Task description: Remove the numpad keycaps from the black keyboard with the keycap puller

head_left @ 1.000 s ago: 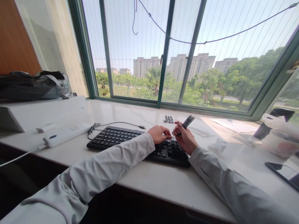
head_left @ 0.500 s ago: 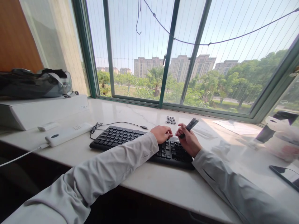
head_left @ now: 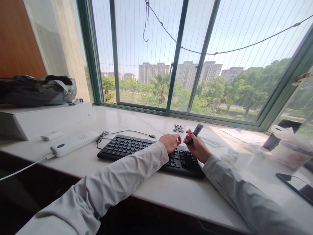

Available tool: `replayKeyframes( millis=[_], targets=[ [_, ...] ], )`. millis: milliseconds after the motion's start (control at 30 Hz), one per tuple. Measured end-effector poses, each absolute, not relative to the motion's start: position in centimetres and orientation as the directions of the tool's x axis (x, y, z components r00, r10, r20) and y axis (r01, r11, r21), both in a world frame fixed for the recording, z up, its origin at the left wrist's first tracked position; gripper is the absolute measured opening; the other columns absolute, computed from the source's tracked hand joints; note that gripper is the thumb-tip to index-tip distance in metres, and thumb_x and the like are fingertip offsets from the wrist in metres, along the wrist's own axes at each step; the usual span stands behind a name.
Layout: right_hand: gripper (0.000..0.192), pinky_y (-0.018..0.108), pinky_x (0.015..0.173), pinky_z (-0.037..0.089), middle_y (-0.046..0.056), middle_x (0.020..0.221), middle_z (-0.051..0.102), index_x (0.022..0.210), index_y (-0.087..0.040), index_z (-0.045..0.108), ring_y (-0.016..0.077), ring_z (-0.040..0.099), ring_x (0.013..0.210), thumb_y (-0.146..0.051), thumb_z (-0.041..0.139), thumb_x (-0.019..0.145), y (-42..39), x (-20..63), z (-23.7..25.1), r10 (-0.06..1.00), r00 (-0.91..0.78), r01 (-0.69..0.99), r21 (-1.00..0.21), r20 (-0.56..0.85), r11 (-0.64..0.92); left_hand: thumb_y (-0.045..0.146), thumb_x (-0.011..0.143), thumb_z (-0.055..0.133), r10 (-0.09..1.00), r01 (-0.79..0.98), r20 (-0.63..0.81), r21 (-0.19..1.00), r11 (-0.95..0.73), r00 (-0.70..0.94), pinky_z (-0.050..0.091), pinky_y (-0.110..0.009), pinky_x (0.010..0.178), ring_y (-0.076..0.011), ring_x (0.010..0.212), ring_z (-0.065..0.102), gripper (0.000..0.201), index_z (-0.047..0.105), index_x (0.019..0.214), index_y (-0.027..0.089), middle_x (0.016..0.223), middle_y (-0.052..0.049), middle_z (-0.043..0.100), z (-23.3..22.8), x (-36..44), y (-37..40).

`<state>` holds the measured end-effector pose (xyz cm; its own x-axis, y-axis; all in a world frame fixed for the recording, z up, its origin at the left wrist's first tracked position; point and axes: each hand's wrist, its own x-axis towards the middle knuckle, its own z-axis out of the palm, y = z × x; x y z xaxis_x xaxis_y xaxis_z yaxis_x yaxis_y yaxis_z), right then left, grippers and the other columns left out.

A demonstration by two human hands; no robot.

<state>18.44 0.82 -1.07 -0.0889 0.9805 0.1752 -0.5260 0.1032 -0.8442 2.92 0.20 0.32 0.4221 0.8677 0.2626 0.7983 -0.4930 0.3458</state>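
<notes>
At a window-side marble tabletop (head_left: pixel 171 192), the left hand (head_left: pixel 171 142) hovers with pinched fingers over the right end of a black keyboard (head_left: pixel 137 148). The right hand (head_left: pixel 197 147) grips a slim dark tool (head_left: pixel 196 131) angled upward, with loose black keycaps (head_left: pixel 178 128) lying just beyond.

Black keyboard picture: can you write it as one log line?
left hand: over black plastic keyboard, fingers pinched | right hand: grips slim dark tool | loose black keycaps: on pale marble sill

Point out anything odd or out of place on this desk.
A small cluster of loose black keycaps lies on the marble sill behind the keyboard, off the board. The keyboard's cable lies unplugged, its end bare. The right hand holds a dark slim tool; the left hand rests above the keys.
</notes>
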Motion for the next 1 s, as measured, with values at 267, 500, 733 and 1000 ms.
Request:
replayKeyframes(
  millis=[267,500,733,1000],
  targets=[
    [0.033,0.023,0.051,0.043,-0.007,0.057,0.035,0.076,-0.020,0.058,0.0085,0.035,0.051,-0.043,0.080,0.066,1.1,17.9,-1.9,0.968,-0.061,-0.511,-0.840,0.245,0.180,0.042,0.087,0.052,0.872,0.788,0.242,0.376,-0.488,0.425,0.047,-0.030,0.083,-0.0205,0.093,0.064,0.024,0.064,0.099,0.024,0.098,-0.002,0.070,0.1,2.8,0.5],
    [0.034,0.024,0.053,0.042,-0.007,0.058,0.034,0.076,-0.021,0.057,0.0091,0.034,0.052,-0.045,0.078,0.067,1.0,17.9,-2.2,0.953,-0.064,-0.490,-0.841,0.296,0.228,0.045,0.086,0.054,0.862,0.765,0.214,0.397,-0.506,0.459,0.047,-0.027,0.079,-0.0182,0.087,0.065,0.028,0.068,0.098,0.024,0.094,-0.002,0.071,0.3,2.6,0.7],
    [0.038,0.025,0.058,0.041,-0.006,0.061,0.039,0.079,-0.020,0.057,0.0103,0.040,0.057,-0.049,0.077,0.066,0.1,17.3,-2.0,0.949,-0.092,-0.444,-0.865,0.303,0.234,0.037,0.086,0.057,0.825,0.695,0.109,0.483,-0.532,0.555,0.044,-0.023,0.074,-0.0141,0.078,0.064,0.025,0.069,0.096,0.018,0.081,-0.001,0.073,0.7,1.7,1.9],
    [0.039,0.026,0.058,0.040,-0.006,0.061,0.040,0.078,-0.021,0.056,0.0110,0.040,0.057,-0.052,0.076,0.066,-0.8,16.9,-1.5,0.945,-0.111,-0.413,-0.879,0.306,0.236,0.032,0.084,0.058,0.742,0.585,-0.080,0.673,-0.452,0.666,0.042,-0.020,0.060,-0.0088,0.062,0.054,0.022,0.069,0.093,0.016,0.080,-0.001,0.072,1.6,0.8,2.3]
  ],
)
